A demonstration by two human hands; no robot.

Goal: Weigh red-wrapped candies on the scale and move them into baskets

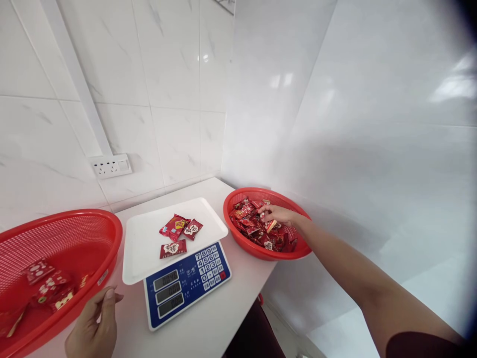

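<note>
My right hand (pixel 278 215) reaches into the red basket (pixel 298 251) at the right, fingers closed on a wrapped candy (pixel 271 224) amid a pile of red candy packets (pixel 253 226). My left hand (pixel 93 325) rests on the counter by the rim of the large red basket (pixel 93 223) at the left, fingers loosely curled and holding nothing. Between the baskets stands a blue digital scale (pixel 188 283) with a white tray (pixel 145 248); several red candy packets (pixel 179 231) lie on the tray.
The left basket holds a few red packets (pixel 48 286). The white counter (pixel 219 323) ends near my body, with a drop at the front right. Tiled walls close the back and right. A wall socket (pixel 111 166) sits behind the scale.
</note>
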